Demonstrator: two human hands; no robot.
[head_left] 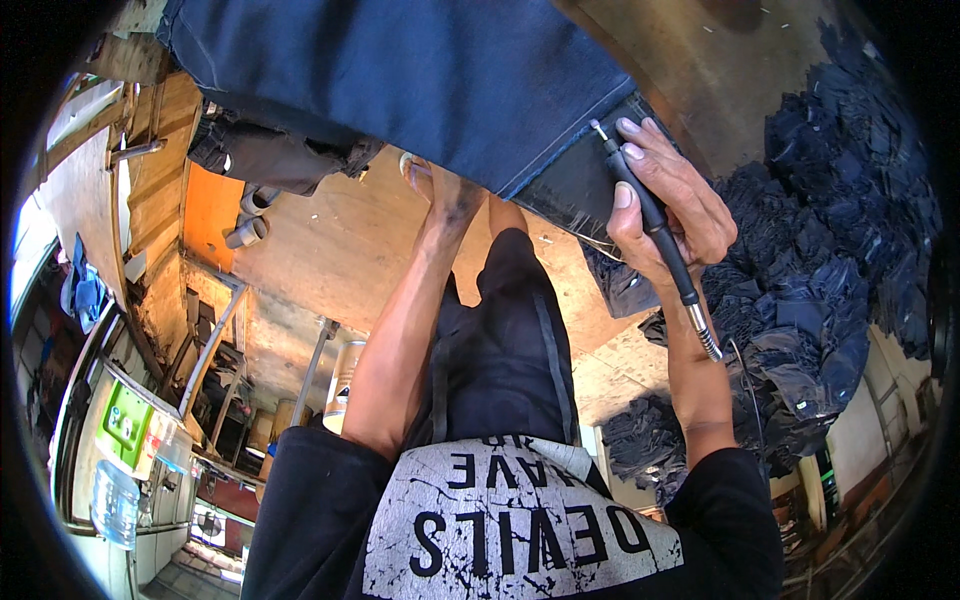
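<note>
Dark blue denim cloth (400, 80) with a stitched edge is spread over a dark flat board (580, 185), whose corner shows at the right. My right hand (680, 195) grips a slim black rotary handpiece (652, 215) like a pen. Its small pale grinding tip (597, 127) is at the denim's right edge; I cannot tell whether it touches. A springy metal collar and thin cable trail from its rear. My left hand (432, 185) is at the denim's near edge, partly beneath it, so most of its fingers are hidden.
A large heap of dark denim pieces (790, 250) rises at the right, with a smaller pile (645, 440) nearer. Dark cloth (270, 150) hangs at the left. Farther left stand a metal-framed rack (210, 350), a green tray (125, 425) and a clear water jug (115, 505).
</note>
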